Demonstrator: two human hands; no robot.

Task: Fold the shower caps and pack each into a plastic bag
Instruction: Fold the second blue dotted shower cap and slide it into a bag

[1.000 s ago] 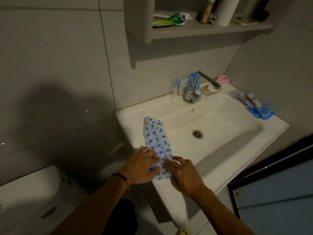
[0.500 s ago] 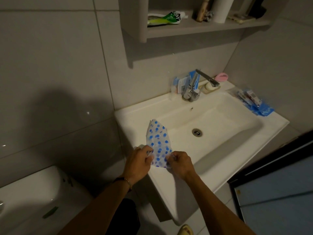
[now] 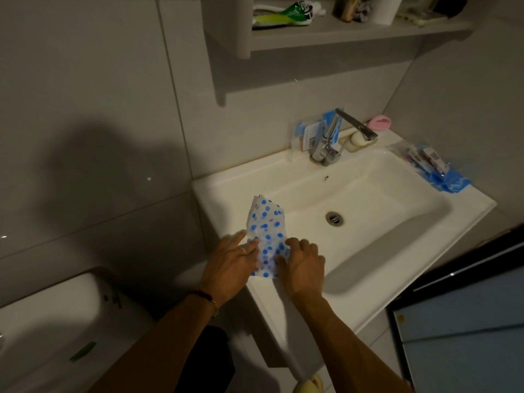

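You are in the folding step: the blue-dotted shower cap [image 3: 266, 236] lies as a narrow, tapered strip on the near left rim of the white sink [image 3: 226, 191], its point aimed away from you and its near end between your two hands. Your left hand [image 3: 229, 265] lies beside that near end with fingers straight and fairly flat, fingertips resting on the cap's left edge; its grip is released, pressing, not clasping. Your right hand [image 3: 304, 263] sits on the other side with fingers bent at the cap's right edge, and it seems to pinch the plastic there, though the contact is too small to be sure. The next move, I judge, calls for bringing one end over the other to shorten the strip, with one hand pinning the crease, since thin plastic like this will likely spring open or slide on the glazed rim. Beyond the basin, past the drain [image 3: 334, 217] and the chrome tap [image 3: 329, 146], a clear bag with blue contents [image 3: 433, 168] rests on the far right rim, well apart from the cap; packing has not begun for this one.
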